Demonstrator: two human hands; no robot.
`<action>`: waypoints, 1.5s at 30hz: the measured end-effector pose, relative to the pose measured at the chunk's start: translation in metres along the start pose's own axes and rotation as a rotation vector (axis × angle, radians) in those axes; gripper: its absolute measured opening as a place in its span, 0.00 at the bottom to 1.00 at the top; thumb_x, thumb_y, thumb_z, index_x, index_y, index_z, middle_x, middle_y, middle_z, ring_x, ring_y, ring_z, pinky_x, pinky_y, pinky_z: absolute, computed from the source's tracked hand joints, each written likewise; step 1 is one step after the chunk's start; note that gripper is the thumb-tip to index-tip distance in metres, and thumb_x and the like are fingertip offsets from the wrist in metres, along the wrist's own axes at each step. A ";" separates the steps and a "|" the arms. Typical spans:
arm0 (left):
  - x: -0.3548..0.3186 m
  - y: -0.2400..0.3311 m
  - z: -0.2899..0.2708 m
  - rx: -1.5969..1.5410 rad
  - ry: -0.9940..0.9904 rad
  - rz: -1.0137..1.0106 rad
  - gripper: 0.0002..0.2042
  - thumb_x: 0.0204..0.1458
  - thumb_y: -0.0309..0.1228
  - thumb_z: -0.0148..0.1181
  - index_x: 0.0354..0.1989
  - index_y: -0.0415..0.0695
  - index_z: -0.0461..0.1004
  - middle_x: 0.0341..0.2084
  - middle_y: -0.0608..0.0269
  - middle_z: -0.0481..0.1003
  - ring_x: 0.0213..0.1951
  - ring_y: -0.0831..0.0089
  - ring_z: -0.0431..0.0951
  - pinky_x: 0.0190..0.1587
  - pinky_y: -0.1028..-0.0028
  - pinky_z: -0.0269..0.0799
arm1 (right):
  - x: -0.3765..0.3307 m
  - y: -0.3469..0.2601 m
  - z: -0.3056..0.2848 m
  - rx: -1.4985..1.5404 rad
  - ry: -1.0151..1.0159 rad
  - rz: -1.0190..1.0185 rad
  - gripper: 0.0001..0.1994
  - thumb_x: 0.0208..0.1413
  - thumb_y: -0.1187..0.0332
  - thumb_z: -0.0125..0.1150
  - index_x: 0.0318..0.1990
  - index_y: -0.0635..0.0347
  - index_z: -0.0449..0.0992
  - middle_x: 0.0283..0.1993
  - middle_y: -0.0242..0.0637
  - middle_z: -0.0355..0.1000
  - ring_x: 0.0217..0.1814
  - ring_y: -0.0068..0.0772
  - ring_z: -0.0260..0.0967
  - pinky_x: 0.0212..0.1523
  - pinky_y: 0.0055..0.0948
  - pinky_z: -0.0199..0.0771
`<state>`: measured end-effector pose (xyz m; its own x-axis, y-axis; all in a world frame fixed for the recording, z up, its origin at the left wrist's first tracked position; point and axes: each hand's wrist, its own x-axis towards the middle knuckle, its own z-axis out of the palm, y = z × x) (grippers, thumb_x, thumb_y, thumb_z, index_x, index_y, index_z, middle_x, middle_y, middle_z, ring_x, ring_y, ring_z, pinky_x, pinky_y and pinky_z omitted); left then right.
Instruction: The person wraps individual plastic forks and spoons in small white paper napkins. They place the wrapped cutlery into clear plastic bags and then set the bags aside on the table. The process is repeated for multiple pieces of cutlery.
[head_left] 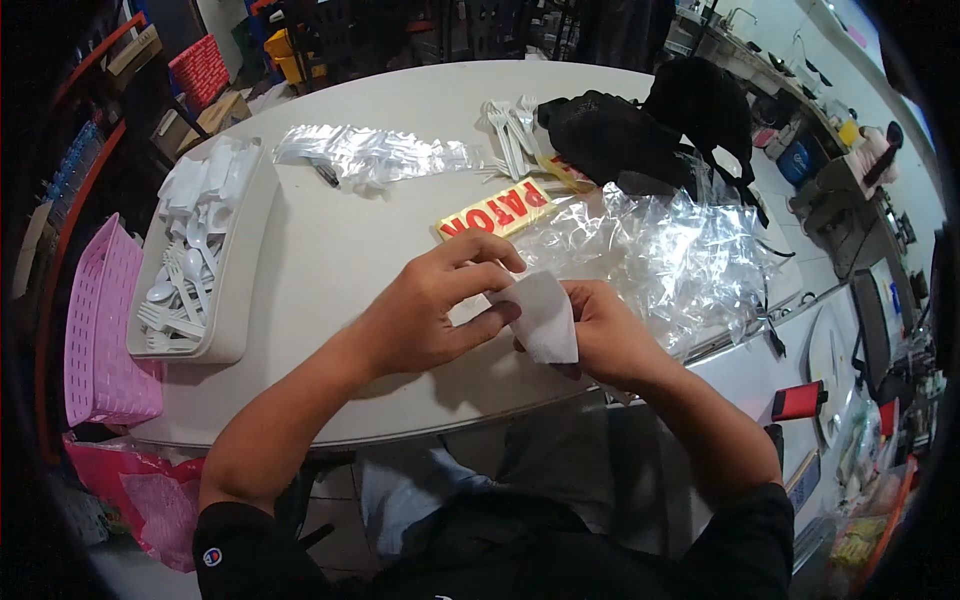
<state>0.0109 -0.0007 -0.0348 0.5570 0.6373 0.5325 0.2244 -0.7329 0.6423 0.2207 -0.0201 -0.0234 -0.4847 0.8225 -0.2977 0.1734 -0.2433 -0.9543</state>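
A small white paper napkin (546, 318), folded, is held up over the near part of the table. My right hand (607, 335) grips its right side, thumb in front and the other fingers mostly hidden behind. On its left edge, the curved thumb and fingers of my left hand (440, 305) close on the paper. Just beyond my hands lies a yellow pack with red print (497, 208). Crumpled clear plastic bags (640, 255) spread to the right of it. White plastic forks (510, 133) lie farther back, and flat clear plastic sachets (385, 157) lie at the back left.
At the left of the white table (310, 290), a beige bin (262, 215) holds white plastic spoons, forks and folded napkins. A pink basket (100, 320) stands beside it. A black bag (610, 135) occupies the back right. A dark pen (326, 173) lies near the sachets.
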 end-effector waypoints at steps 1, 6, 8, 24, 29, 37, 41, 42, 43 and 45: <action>0.000 0.002 0.002 0.009 0.035 0.010 0.09 0.41 0.21 0.64 0.33 0.37 0.74 0.39 0.56 0.72 0.40 0.66 0.75 0.42 0.70 0.72 | 0.000 0.000 0.001 0.016 -0.007 -0.012 0.09 0.55 0.66 0.59 0.37 0.63 0.77 0.23 0.27 0.70 0.18 0.13 0.61 0.18 0.17 0.59; -0.003 0.006 0.013 0.071 0.119 -0.021 0.09 0.47 0.23 0.61 0.34 0.38 0.68 0.35 0.56 0.70 0.33 0.65 0.74 0.35 0.69 0.71 | -0.001 0.001 0.011 0.028 0.034 -0.064 0.05 0.53 0.70 0.58 0.33 0.61 0.77 0.22 0.27 0.70 0.17 0.14 0.61 0.18 0.17 0.58; -0.003 0.006 0.014 0.088 0.142 -0.009 0.10 0.48 0.25 0.62 0.34 0.39 0.66 0.33 0.56 0.69 0.31 0.64 0.73 0.34 0.69 0.71 | -0.001 0.005 0.012 0.005 0.031 -0.053 0.04 0.52 0.72 0.56 0.32 0.61 0.76 0.22 0.26 0.70 0.17 0.15 0.61 0.18 0.17 0.57; -0.007 0.004 0.029 0.016 0.362 -0.043 0.10 0.54 0.29 0.60 0.38 0.41 0.65 0.23 0.62 0.70 0.25 0.75 0.70 0.30 0.73 0.68 | -0.003 0.004 0.020 0.105 -0.017 -0.041 0.08 0.58 0.73 0.45 0.38 0.62 0.72 0.30 0.31 0.71 0.23 0.17 0.60 0.23 0.19 0.59; -0.006 0.005 0.028 0.038 0.418 -0.083 0.09 0.53 0.27 0.60 0.35 0.40 0.65 0.22 0.62 0.70 0.24 0.77 0.70 0.28 0.75 0.67 | 0.000 0.010 0.016 0.297 -0.087 -0.070 0.12 0.60 0.68 0.41 0.41 0.63 0.71 0.33 0.34 0.71 0.26 0.18 0.60 0.26 0.21 0.60; -0.002 0.005 0.028 -0.006 0.478 -0.287 0.08 0.51 0.25 0.60 0.28 0.38 0.65 0.19 0.63 0.70 0.24 0.82 0.69 0.27 0.78 0.66 | 0.006 0.007 0.016 -0.104 -0.069 -0.123 0.15 0.62 0.62 0.46 0.35 0.65 0.74 0.25 0.28 0.66 0.24 0.19 0.58 0.27 0.22 0.60; -0.002 0.001 0.020 -0.003 0.372 -0.390 0.08 0.50 0.26 0.60 0.26 0.40 0.65 0.20 0.66 0.71 0.25 0.84 0.70 0.27 0.80 0.65 | 0.009 0.013 0.010 -0.231 0.004 -0.194 0.15 0.62 0.63 0.51 0.47 0.66 0.69 0.27 0.32 0.71 0.29 0.21 0.66 0.33 0.25 0.66; -0.002 0.001 0.018 -0.020 0.340 -0.416 0.08 0.50 0.26 0.60 0.27 0.40 0.65 0.20 0.67 0.71 0.25 0.84 0.70 0.27 0.81 0.65 | 0.008 0.011 0.011 -0.201 0.024 -0.215 0.16 0.61 0.63 0.51 0.51 0.66 0.66 0.29 0.35 0.73 0.31 0.22 0.68 0.35 0.26 0.67; -0.001 -0.001 0.018 -0.072 0.347 -0.408 0.08 0.50 0.25 0.60 0.29 0.40 0.65 0.22 0.67 0.72 0.25 0.84 0.69 0.28 0.81 0.65 | 0.007 0.010 0.011 -0.171 0.045 -0.236 0.19 0.61 0.64 0.52 0.55 0.65 0.64 0.31 0.37 0.75 0.33 0.24 0.71 0.37 0.27 0.68; -0.002 -0.007 0.017 -0.171 0.367 -0.393 0.08 0.49 0.25 0.61 0.32 0.41 0.66 0.24 0.67 0.72 0.26 0.85 0.69 0.30 0.82 0.65 | 0.007 0.006 0.008 -0.243 0.020 -0.230 0.23 0.60 0.65 0.53 0.59 0.64 0.57 0.35 0.43 0.76 0.38 0.31 0.74 0.41 0.30 0.69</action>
<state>0.0221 -0.0009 -0.0497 0.1365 0.9182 0.3719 0.2088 -0.3936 0.8952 0.2121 -0.0200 -0.0317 -0.5184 0.8521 -0.0728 0.2621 0.0773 -0.9619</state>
